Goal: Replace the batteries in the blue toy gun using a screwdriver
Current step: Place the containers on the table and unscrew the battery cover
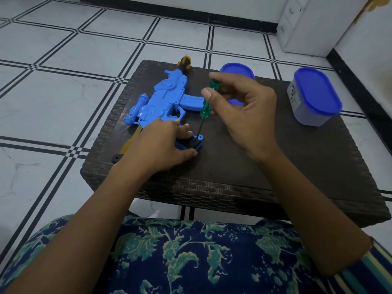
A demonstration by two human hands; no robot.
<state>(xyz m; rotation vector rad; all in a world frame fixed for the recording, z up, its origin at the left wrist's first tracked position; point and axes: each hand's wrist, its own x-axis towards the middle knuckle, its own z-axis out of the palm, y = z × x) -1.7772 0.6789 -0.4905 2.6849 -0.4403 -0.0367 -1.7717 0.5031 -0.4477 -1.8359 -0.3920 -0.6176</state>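
Since the toy gun (161, 98) seems light and slick, my left hand (163, 145) clamps it at 6 o'clock; my right hand (244, 115) pinches the screwdriver (206, 107), probably seated.

Desk (275, 166): dark brown woven wicker top, centre of frame. Near its right edge: oval container (316, 96), grey body, blue lid on, upright. Second blue-lidded container (235, 70) at the far edge, upper centre, partly hidden. Floor (63, 49): white tiles, black double-line grid. Upper right: white cabinet (307, 24). Black skirting (191, 11) along the top. Bottom of frame: navy cloth (191, 251), green leaf print.
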